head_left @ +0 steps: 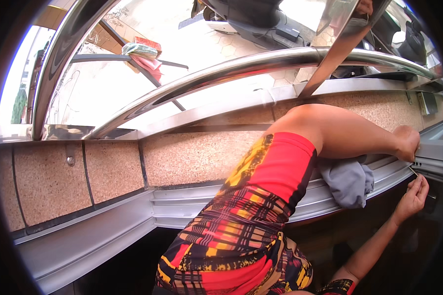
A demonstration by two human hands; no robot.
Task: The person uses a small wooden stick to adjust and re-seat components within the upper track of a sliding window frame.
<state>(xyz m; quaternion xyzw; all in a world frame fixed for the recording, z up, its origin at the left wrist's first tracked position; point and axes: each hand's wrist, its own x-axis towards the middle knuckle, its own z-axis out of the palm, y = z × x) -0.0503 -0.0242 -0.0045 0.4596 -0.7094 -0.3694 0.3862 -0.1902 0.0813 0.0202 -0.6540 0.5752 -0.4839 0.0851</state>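
My left arm, in a red, black and yellow patterned sleeve, bends over the stone ledge. My left hand is down at the right end of the silver window track, its fingers pressed together; what they hold, if anything, is hidden. Just below it, my right hand pinches a thin pale stick between thumb and fingers, its tip up against the track close to my left fingers. A crumpled grey cloth hangs over the track beneath my left forearm.
A curved steel rail with an upright post runs beyond the speckled stone ledge. Outside and below are a dark motor scooter and a frame with folded cloths. A small dark box sits at the ledge's right end.
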